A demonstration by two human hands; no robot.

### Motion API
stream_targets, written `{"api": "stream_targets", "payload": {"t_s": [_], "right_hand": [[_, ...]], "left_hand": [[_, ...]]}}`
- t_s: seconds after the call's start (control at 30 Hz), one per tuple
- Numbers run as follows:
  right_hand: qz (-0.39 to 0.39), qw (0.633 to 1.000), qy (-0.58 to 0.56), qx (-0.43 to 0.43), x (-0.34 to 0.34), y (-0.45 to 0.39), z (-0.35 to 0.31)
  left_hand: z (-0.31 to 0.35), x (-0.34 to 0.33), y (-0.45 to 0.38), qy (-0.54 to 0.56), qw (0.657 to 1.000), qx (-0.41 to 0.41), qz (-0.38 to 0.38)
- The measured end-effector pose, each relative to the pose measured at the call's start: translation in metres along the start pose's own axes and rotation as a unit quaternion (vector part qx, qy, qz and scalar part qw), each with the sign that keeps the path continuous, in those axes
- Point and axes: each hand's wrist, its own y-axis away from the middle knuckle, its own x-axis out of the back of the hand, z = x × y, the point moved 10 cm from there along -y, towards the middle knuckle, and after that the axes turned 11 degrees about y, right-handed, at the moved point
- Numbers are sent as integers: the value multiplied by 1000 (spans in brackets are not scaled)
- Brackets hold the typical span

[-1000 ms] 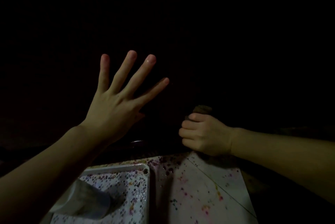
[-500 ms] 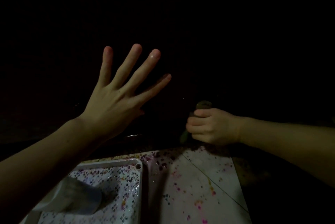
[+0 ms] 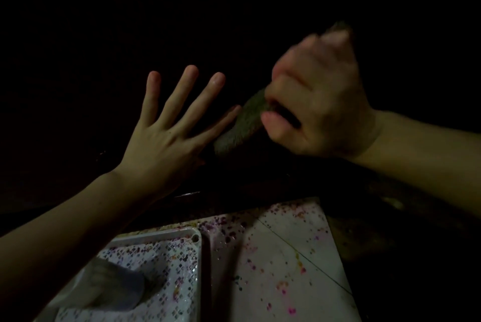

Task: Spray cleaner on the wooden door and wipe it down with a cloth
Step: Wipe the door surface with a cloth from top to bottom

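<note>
We spread our left hand [image 3: 166, 136] flat with fingers straight at nine o'clock, while our blurred right hand [image 3: 320, 103] at three o'clock grips the cloth [image 3: 242, 123].

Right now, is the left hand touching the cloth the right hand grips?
Cannot tell. In the head view the cloth overlaps the left hand's forefinger tip, but darkness and blur hide any contact or gap. The right hand grips it.

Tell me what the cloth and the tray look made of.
Cloth, gripped by the right hand: seemingly thick terry-like fabric, matte olive-brown, nubbly pile.
Tray: probably plastic, glossy white with a speckled print; rounded moulded rim, shiny wet-looking glints. Dim light leaves both uncertain.
</note>
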Motion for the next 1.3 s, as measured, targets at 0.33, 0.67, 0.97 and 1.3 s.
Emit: {"api": "stream_targets", "payload": {"t_s": [0.33,0.67,0.97,1.3], "right_hand": [[2,993,39,116,-37,61,-29],[-145,956,-61,249,-80,163,-89],[-263,915,-145,270,-78,166,-122],[-224,971,-87,7,-47,60,-53]], "left_hand": [[-1,-2,1,18,1000,10,-1],[-1,-4,0,24,999,14,-26],[-1,-5,0,18,999,17,-29],[-1,1,1,10,1000,4,-3]]}}
